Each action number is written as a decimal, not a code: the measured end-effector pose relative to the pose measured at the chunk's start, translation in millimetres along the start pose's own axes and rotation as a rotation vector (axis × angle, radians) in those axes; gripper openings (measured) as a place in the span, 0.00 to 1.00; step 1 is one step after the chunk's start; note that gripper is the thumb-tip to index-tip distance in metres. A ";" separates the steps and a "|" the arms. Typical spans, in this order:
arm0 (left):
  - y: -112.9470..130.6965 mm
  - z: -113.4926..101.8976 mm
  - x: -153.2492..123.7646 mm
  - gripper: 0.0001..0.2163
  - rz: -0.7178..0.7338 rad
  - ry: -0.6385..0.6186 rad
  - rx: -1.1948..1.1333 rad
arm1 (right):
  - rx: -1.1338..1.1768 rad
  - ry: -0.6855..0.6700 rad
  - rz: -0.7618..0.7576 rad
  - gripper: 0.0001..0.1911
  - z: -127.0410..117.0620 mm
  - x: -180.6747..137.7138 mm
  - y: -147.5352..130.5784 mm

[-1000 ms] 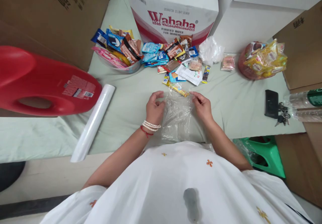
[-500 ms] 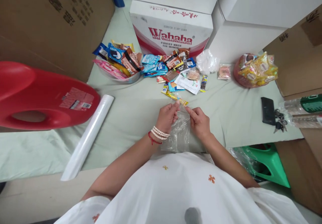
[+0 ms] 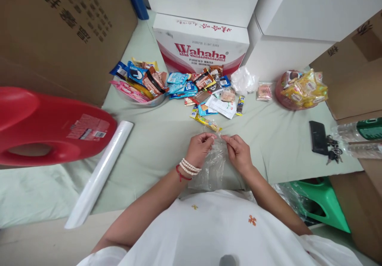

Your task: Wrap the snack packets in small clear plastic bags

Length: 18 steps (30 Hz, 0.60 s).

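A thin clear plastic bag (image 3: 210,172) hangs crumpled between my hands, its lower part near my white shirt. My left hand (image 3: 199,148), with beaded bracelets and a red string at the wrist, pinches the bag's top edge between thumb and fingers. Close beside it, my right hand (image 3: 239,152) grips the same edge with thumb and index finger. Just beyond my fingertips a long yellow snack packet (image 3: 205,122) lies on the green cloth (image 3: 155,138). Behind that is a pile of small wrapped snacks, with a white packet (image 3: 222,106) in front.
A clear bowl (image 3: 149,102) of snacks stands left of the pile, a reddish bowl (image 3: 291,103) of yellow packets to the right. Around are a Wahaha carton (image 3: 203,51), a red plastic item (image 3: 59,130), a white plastic roll (image 3: 101,174), a black object (image 3: 318,137) and keys (image 3: 334,152).
The view has tilted, so the scene sits lower. My left fingertips have drawn slightly back from the yellow packet, showing more of it. Both hands still pinch the bag.
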<state>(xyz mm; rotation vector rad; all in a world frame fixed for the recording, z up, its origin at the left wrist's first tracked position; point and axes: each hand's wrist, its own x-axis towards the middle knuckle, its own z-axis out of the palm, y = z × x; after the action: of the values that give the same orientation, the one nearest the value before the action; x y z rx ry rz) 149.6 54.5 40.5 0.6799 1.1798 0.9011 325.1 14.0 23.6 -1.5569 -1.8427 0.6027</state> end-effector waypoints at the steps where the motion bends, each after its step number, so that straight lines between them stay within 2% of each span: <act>1: -0.3 0.5 -0.1 0.15 0.008 0.015 0.005 | -0.017 0.010 -0.016 0.21 -0.7 -0.5 0.6; 5: 1.1 1.9 -1.9 0.18 0.066 0.068 0.053 | -0.103 0.052 -0.079 0.22 0.3 -4.2 1.1; 11: 2.1 5.8 -3.2 0.14 0.154 0.086 0.128 | -0.167 0.054 -0.106 0.22 2.5 -8.1 -0.7; 18: -4.6 4.6 -4.6 0.13 0.166 0.032 0.123 | 0.101 0.076 -0.026 0.17 -13.1 -7.0 -10.7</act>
<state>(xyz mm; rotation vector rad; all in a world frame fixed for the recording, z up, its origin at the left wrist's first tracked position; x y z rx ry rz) 154.5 48.3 40.0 0.8755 1.2278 0.9864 327.9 4.3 38.9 -1.4677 -1.7460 0.6068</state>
